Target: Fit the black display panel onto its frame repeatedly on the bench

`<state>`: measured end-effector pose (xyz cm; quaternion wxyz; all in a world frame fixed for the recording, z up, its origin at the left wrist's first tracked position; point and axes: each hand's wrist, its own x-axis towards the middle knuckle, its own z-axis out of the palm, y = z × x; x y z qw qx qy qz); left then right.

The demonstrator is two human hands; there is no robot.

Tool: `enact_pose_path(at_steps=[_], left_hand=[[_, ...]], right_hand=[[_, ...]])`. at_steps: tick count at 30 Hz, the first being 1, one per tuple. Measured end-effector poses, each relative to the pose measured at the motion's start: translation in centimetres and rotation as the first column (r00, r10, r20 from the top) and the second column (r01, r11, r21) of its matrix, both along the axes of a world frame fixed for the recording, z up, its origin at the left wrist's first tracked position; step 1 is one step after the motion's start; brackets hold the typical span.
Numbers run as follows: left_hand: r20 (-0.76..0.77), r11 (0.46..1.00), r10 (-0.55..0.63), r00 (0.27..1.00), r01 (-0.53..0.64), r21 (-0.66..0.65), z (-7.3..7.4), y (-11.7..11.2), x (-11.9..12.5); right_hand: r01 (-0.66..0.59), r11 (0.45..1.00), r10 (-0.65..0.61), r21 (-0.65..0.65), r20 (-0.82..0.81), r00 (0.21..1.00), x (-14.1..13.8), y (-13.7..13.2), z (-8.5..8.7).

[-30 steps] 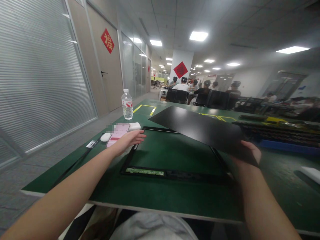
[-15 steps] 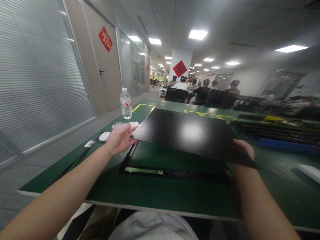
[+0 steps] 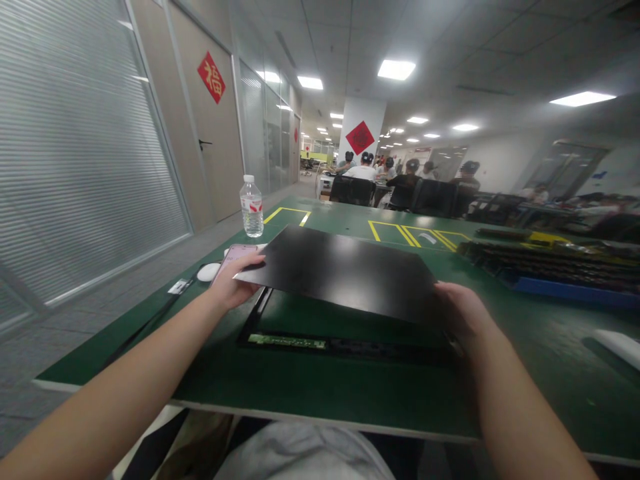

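I hold a thin black rectangular panel (image 3: 345, 270) a little above a black frame (image 3: 345, 347) that lies flat on the green table (image 3: 300, 393). My left hand (image 3: 235, 283) grips the panel's left edge, fingers closed under it. My right hand (image 3: 463, 310) grips the panel's near right corner. The frame carries a green circuit strip (image 3: 289, 341) along its near side. The panel hangs almost level, tilted slightly, and covers most of the frame.
A water bottle (image 3: 251, 207), a pink phone (image 3: 235, 255) and a small white object (image 3: 209, 271) sit at the left. A black cable (image 3: 150, 323) runs along the left edge. A blue tray (image 3: 565, 283) with dark parts stands at the right. Seated people (image 3: 400, 177) work behind.
The panel has swung left and come down over the frame. My left hand left the table and took its left edge. My right hand moved left and lower with the panel.
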<state>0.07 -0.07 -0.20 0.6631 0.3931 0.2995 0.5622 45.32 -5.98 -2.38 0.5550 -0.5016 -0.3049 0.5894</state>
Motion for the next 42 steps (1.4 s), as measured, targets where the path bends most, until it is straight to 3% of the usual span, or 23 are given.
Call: enact_pose_path(at_steps=[3, 8, 12, 17, 25, 33, 42], left_hand=[[-0.044, 0.998, 0.045, 0.998, -0.043, 0.041, 0.4, -0.1, -0.2], [-0.13, 0.993, 0.1, 0.987, -0.09, 0.08, 0.6, -0.3, -0.5], [-0.194, 0.993, 0.081, 0.978, -0.063, 0.098, 0.3, -0.3, -0.5], [-0.219, 0.994, 0.055, 0.974, -0.032, 0.108, 0.1, -0.3, -0.5], [-0.246, 0.991, 0.02, 0.969, 0.014, 0.133, 0.0, -0.3, -0.2], [-0.311, 0.995, 0.029, 0.95, 0.004, 0.104, -0.2, -0.3, -0.1], [-0.304, 0.998, -0.003, 0.953, 0.021, 0.056, -0.1, -0.8, 0.3]], right_hand=[[-0.068, 0.995, 0.07, -0.079, 0.021, 0.997, -0.4, 0.4, -0.4], [0.05, 0.996, -0.04, -0.078, 0.121, 0.992, -0.4, 0.8, -0.6], [0.187, 0.981, -0.175, -0.045, 0.195, 0.965, -0.3, 0.5, -0.2], [0.241, 0.97, -0.227, -0.021, 0.266, 0.937, -0.3, 0.4, 0.1], [0.355, 0.934, -0.332, 0.043, 0.474, 0.816, -0.1, 0.7, -0.2], [0.366, 0.929, -0.334, 0.053, 0.547, 0.768, 0.2, 1.4, -1.4], [0.39, 0.917, -0.36, 0.087, 0.601, 0.714, 0.4, 1.4, -1.4]])
